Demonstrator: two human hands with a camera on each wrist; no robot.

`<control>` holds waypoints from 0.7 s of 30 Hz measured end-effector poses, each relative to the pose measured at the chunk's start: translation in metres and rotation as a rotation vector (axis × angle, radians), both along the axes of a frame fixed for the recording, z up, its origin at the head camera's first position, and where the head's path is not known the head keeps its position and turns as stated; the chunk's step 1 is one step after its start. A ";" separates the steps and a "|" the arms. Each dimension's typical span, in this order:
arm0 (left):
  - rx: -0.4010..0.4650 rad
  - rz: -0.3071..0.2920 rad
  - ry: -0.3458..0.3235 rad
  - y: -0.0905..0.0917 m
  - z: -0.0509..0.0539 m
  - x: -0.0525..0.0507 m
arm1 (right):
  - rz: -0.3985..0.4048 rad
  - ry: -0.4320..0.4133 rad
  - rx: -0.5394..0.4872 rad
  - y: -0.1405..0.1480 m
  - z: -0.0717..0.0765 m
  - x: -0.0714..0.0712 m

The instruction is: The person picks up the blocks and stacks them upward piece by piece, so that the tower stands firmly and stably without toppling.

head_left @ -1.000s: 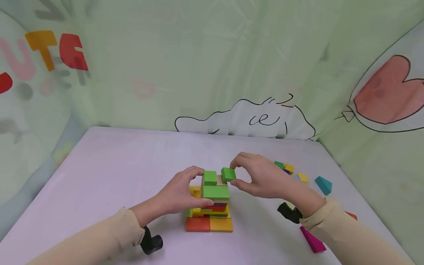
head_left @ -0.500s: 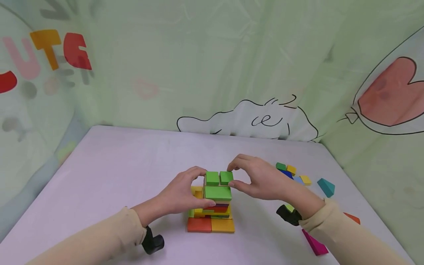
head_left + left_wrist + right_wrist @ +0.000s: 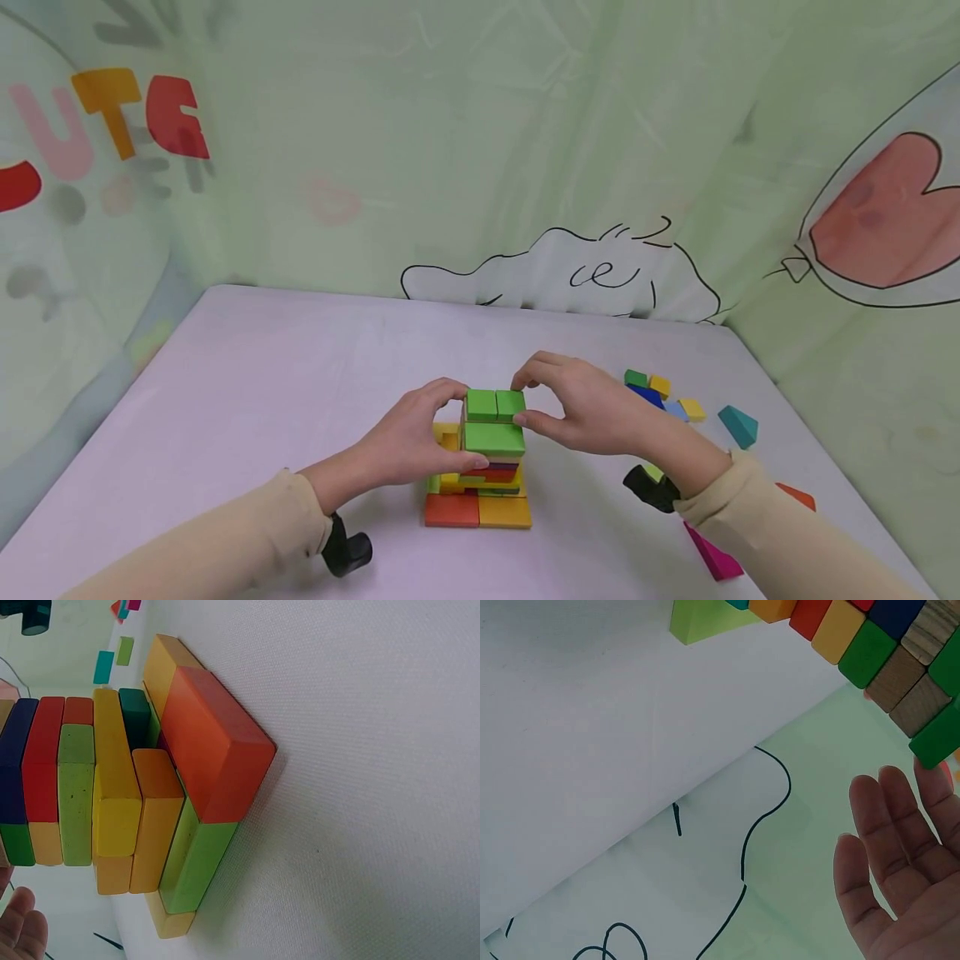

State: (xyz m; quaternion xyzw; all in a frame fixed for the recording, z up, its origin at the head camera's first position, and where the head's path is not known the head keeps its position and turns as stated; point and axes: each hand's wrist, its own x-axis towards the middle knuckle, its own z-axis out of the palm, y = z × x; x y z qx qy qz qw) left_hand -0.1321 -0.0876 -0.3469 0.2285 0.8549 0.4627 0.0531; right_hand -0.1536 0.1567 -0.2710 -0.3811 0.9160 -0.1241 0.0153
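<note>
A tower of coloured wooden blocks (image 3: 491,475) stands mid-table. On its top layer two small green blocks (image 3: 481,405) lie side by side, touching. My right hand (image 3: 588,408) pinches the right-hand green block (image 3: 511,405) between thumb and index finger; in the right wrist view a fingertip touches the green top block (image 3: 936,736) and the other fingers are extended. My left hand (image 3: 393,437) steadies the tower from the left, thumb across its front and fingers behind. The left wrist view shows the stacked layers above an orange-red base block (image 3: 214,742).
Loose blocks lie on the right of the table, among them a teal triangular block (image 3: 738,426), a yellow block (image 3: 692,409), a blue block (image 3: 647,395) and a magenta block (image 3: 712,552). A printed cloth wall (image 3: 480,167) encloses the table (image 3: 300,358).
My right hand has lowered the green block onto the tower's top and slid it left against the other green block. My left hand keeps its place on the tower.
</note>
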 end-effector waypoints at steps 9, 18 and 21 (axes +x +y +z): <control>0.000 -0.003 0.010 -0.001 0.000 0.000 | 0.012 0.004 -0.001 -0.001 0.000 0.000; -0.009 0.004 0.001 0.000 0.000 0.000 | -0.013 -0.012 -0.016 0.003 0.001 0.000; -0.020 0.011 0.000 0.000 0.001 0.000 | -0.056 0.001 -0.054 0.016 0.000 0.001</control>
